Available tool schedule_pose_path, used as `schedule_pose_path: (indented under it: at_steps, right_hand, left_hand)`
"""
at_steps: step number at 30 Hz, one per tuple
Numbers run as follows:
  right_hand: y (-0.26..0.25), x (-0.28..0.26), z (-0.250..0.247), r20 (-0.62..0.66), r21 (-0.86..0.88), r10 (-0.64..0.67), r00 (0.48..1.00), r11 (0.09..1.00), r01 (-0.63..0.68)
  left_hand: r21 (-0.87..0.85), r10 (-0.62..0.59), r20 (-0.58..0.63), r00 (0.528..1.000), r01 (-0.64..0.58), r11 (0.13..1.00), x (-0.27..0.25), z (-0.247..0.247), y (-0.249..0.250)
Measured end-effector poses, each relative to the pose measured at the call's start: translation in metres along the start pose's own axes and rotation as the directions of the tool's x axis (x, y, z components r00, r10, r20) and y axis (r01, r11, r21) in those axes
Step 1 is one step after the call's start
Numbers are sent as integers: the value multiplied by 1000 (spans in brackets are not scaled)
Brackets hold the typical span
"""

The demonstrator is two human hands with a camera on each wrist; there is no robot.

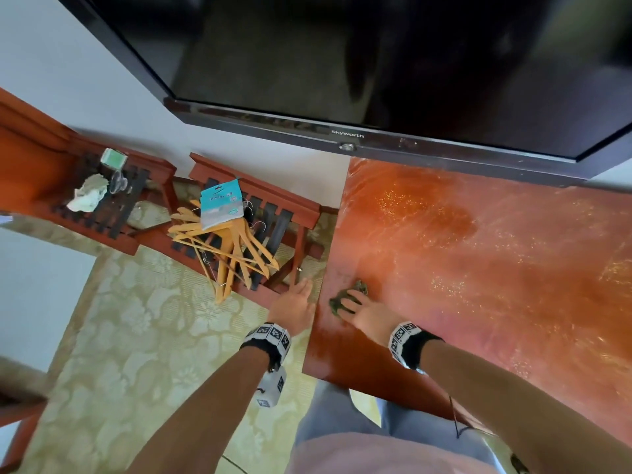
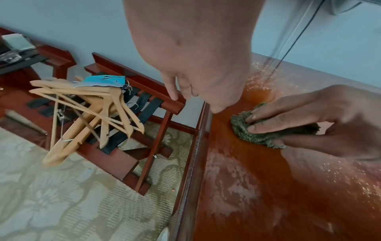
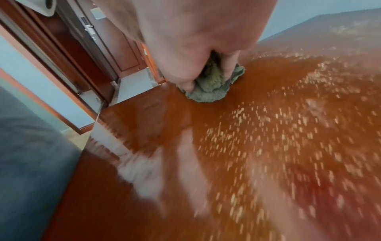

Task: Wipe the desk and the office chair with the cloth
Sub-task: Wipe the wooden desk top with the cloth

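A bunched green cloth (image 1: 345,297) (image 2: 253,132) (image 3: 210,88) lies on the glossy reddish-brown desk (image 1: 478,254) near its left edge. My right hand (image 1: 362,307) (image 2: 299,124) (image 3: 208,76) grips the cloth and presses it onto the desk top, fingers curled over it. The desk surface (image 2: 257,187) shows wet streaks and pale specks. My left hand (image 1: 297,302) (image 2: 195,97) hovers just off the desk's left edge with relaxed fingers, holding nothing. No office chair is in view.
A large black television (image 1: 376,80) hangs above the desk's back. Left of the desk stands a wooden luggage rack (image 1: 266,213) piled with several wooden hangers (image 1: 225,248) (image 2: 86,112). A second rack (image 1: 113,200) carries crumpled paper. Patterned carpet (image 1: 136,336) covers the floor.
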State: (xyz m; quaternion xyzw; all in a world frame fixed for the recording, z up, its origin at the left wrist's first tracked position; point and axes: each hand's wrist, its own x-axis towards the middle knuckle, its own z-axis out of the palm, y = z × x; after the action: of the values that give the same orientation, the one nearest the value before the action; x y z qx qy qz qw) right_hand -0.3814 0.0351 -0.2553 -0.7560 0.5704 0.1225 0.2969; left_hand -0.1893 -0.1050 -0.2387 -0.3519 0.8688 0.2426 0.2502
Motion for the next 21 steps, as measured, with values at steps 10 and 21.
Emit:
schedule_pose_path:
  at_steps: [10,21]
  right_hand:
    - [87,86,-69,-215,146,232,949,968,-203]
    - [26,44,-50,-130,72,180,975,983,-171]
  left_hand:
    - [-145,-134,97,986,147,978,17,10,24]
    - [-393,-195,197,961,259,882,21,-7,15]
